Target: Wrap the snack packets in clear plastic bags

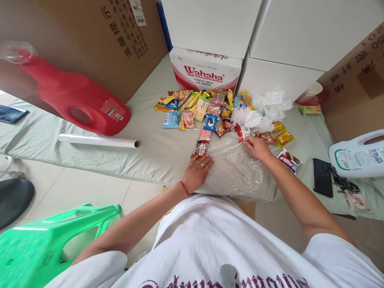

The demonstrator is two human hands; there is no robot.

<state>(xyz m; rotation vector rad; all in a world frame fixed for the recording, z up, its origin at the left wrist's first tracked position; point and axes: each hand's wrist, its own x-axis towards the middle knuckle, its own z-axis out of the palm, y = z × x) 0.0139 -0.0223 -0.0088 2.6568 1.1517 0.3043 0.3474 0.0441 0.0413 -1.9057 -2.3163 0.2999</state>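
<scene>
My left hand point(198, 173) lies palm down, fingers stretched out, at the left edge of a clear plastic bag point(234, 170). Its fingertips touch the lower end of a brown snack packet point(200, 148). Above that packet is a pink one point(205, 133). My right hand point(258, 148) is closed in a pinch at the lower edge of a red-and-white snack packet point(242, 133), just over the bag's far side. Behind both hands spreads a pile of wrapped snacks point(200, 109), with a blue packet point(210, 123) at its front. Crumpled clear bags point(261, 112) lie right of the pile.
A Wahaba-style water carton, printed Wahaha point(207, 72), stands behind the snacks. Left are a red detergent bottle point(87, 100) and a white roll point(99, 141). Right are a purple packet point(288, 161), a phone point(323, 178), keys point(345, 182) and a white bottle point(360, 154). A green stool point(27, 244) stands lower left.
</scene>
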